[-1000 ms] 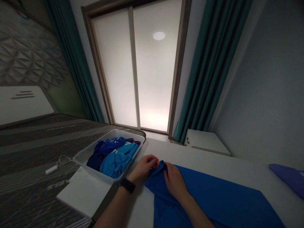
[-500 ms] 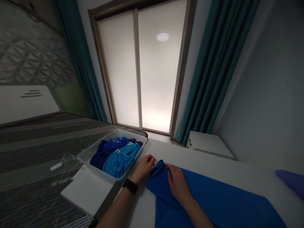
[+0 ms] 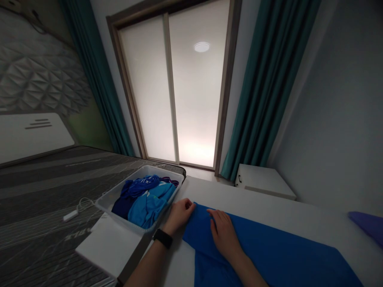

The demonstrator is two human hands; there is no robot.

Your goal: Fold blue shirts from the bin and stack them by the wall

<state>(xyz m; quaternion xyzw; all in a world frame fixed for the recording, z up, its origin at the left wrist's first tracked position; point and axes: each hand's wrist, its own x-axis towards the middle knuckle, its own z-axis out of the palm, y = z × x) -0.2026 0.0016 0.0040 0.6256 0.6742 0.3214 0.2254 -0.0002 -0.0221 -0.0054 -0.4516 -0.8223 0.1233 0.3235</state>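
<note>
A plain blue garment [image 3: 278,243] lies spread out flat on the white table [image 3: 206,186], running from the middle toward the lower right. At its far left corner, the fingers of my left hand [image 3: 179,214] are pinched together on the fabric edge. A black watch [image 3: 162,238] sits on that wrist. My right hand [image 3: 224,229] rests on top of the cloth a little to the right, palm down with fingers extended. The lower part of the garment runs out of view at the bottom.
Left of the table, a clear plastic bin [image 3: 104,205] holds crumpled blue clothes [image 3: 149,203]. A white box [image 3: 107,243] and a white power strip [image 3: 70,215] lie near it on the dark bed [image 3: 36,187]. Purple cloth [image 3: 368,225] is at far right, a white cabinet [image 3: 265,179] beyond.
The curled-up flap of blue fabric between my hands now lies flat. My left hand has shifted slightly, while my right hand stays nearly in place on the cloth.
</note>
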